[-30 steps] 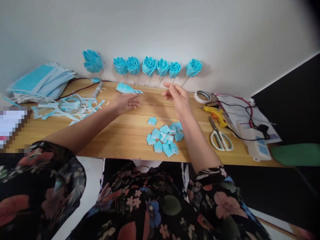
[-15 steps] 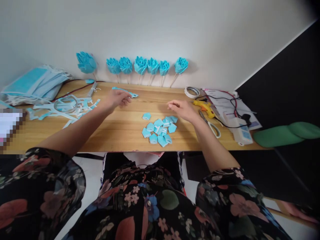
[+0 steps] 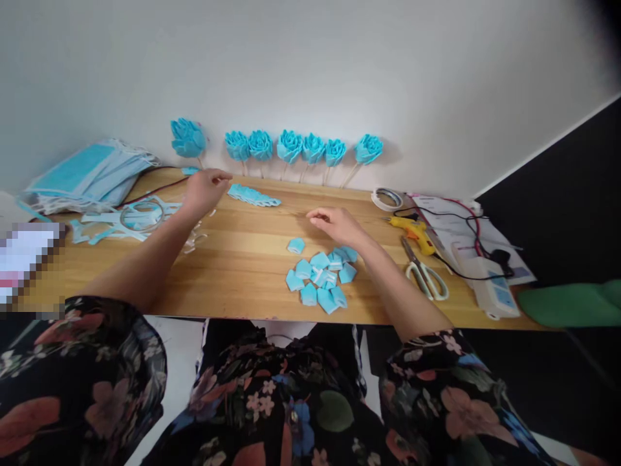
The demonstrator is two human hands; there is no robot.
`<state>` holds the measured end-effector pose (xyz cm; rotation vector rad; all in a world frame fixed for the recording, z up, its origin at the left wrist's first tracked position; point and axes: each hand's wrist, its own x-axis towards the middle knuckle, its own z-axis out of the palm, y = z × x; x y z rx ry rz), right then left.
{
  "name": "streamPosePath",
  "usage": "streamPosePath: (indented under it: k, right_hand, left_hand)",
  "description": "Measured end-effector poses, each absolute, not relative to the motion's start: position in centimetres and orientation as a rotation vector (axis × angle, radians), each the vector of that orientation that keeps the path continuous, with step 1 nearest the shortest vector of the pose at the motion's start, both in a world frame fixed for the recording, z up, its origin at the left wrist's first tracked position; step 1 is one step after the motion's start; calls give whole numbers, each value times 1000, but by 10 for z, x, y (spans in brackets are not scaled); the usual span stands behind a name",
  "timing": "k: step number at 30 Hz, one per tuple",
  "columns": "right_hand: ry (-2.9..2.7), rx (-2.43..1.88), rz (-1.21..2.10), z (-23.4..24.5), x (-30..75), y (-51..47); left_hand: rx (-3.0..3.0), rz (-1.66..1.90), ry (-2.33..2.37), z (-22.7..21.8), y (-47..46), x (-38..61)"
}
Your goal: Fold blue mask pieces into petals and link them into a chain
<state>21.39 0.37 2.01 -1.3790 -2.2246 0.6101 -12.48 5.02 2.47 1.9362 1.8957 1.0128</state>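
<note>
My left hand [image 3: 204, 189] reaches to the back left of the wooden table [image 3: 242, 259], fingers loosely stretched, nothing visible in it. A pleated blue mask strip [image 3: 255, 195] lies just right of its fingertips, apart from them. My right hand [image 3: 336, 224] rests palm down at mid-table, fingers pointing left, holding nothing. Right in front of it lies a pile of several small folded blue pieces [image 3: 321, 277], with one loose piece [image 3: 295, 245] to the left.
Several blue fabric roses [image 3: 290, 145] on sticks lean against the wall. A stack of face masks [image 3: 82, 175] and cut scraps with a ring [image 3: 140, 213] lie left. At right are a tape roll [image 3: 387, 197], glue gun [image 3: 413, 226], scissors [image 3: 425, 273] and power strip [image 3: 490, 292].
My left hand let go of the blue strip and moved left toward the scraps. My right hand came down from the air to rest on the table behind the pile.
</note>
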Motion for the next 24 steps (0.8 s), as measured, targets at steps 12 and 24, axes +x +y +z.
streamPosePath:
  k: [12,24]
  right_hand:
    - [-2522,-1410,-99,11,135,44]
    - [-2605,-1358,-241,2,166,18]
  left_hand:
    - [2074,1080,1881,6,50,-133]
    - [2197,1136,1776,15,39,-121]
